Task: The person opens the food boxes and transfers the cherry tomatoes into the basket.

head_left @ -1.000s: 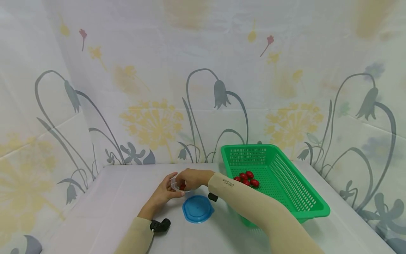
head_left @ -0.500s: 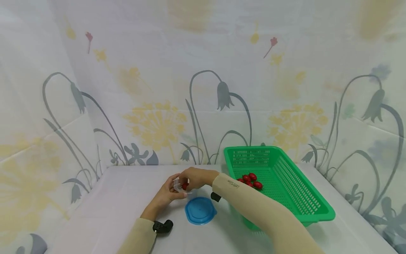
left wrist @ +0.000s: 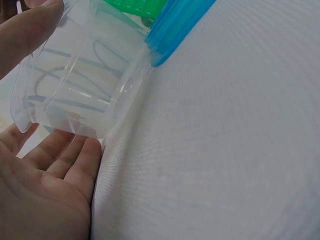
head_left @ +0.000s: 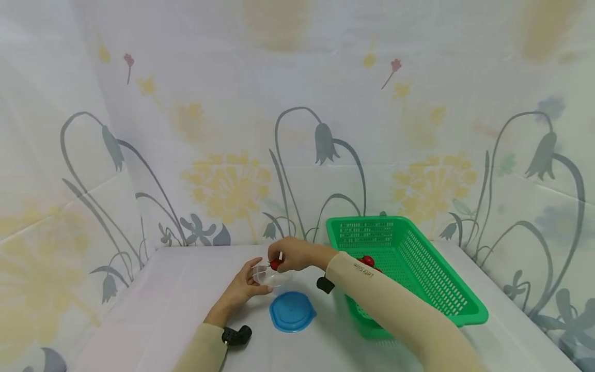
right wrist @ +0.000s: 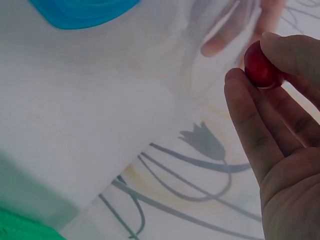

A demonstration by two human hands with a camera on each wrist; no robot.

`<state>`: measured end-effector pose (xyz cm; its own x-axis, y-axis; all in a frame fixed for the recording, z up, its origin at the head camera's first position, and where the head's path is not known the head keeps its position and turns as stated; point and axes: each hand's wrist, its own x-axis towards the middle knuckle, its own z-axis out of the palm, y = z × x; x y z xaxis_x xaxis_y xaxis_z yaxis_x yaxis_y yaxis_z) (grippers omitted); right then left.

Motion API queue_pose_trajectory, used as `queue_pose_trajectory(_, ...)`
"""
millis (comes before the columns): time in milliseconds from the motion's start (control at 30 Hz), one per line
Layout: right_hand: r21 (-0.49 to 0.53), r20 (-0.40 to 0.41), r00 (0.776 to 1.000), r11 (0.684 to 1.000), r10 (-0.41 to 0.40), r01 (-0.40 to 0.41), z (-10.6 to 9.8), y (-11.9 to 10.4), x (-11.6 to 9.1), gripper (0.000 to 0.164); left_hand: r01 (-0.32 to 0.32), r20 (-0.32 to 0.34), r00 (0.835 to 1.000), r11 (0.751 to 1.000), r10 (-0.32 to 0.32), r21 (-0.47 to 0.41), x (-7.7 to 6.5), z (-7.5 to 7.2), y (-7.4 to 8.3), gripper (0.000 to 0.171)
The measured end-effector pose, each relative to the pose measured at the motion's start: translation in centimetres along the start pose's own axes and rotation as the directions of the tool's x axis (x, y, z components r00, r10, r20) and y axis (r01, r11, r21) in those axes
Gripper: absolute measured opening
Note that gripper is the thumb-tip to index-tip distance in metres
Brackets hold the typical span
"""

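Observation:
My left hand (head_left: 241, 287) holds a clear plastic container (head_left: 269, 277) on the white table, thumb on one side and fingers on the other. No contents show through the container's wall (left wrist: 85, 70) in the left wrist view. Over its rim, my right hand (head_left: 299, 253) pinches a red cherry tomato (head_left: 275, 265) between thumb and fingertips. The tomato (right wrist: 261, 66) is plainly visible in the right wrist view. A round blue lid (head_left: 292, 312) with a small tab lies on the table just in front of the container.
To the right stands a green slotted basket (head_left: 434, 274), with several more cherry tomatoes (head_left: 368, 261) in it, partly hidden behind my right forearm. A flower-printed curtain (head_left: 297, 191) hangs behind the table.
My right hand has lifted up and slightly right, out of the container's mouth, with the cherry tomato in its fingers. The left hand and container have stayed nearly in place.

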<state>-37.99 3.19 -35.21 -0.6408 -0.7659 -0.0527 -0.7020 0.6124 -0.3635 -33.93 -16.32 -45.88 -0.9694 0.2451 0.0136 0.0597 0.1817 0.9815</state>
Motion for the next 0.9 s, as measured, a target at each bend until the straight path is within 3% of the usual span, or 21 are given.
queue_pose_trajectory(267, 0.04, -0.051, 0.998, 0.998, -0.046, 0.048, -2.0, -0.5, -3.0, 0.017, -0.001, 0.0, 1.0, 1.0, 0.001, -0.006, 0.0, 0.1, 0.0, 0.091)
queue_pose_trajectory(433, 0.085, -0.09, 0.996, 0.996, -0.021, 0.029, -3.2, -0.2, -5.3, 0.019, -0.008, -0.009, 1.0, 1.0, 0.008, 0.011, -0.1, 0.1, 0.1, 0.092)
queue_pose_trajectory(900, 0.055, -0.207, 0.978, 0.998, -0.009, 0.02, -4.2, 4.1, -13.4, 0.022, -0.009, -0.016, 1.0, 1.0, 0.009, 0.012, 0.1, 0.0, -0.2, 0.092)
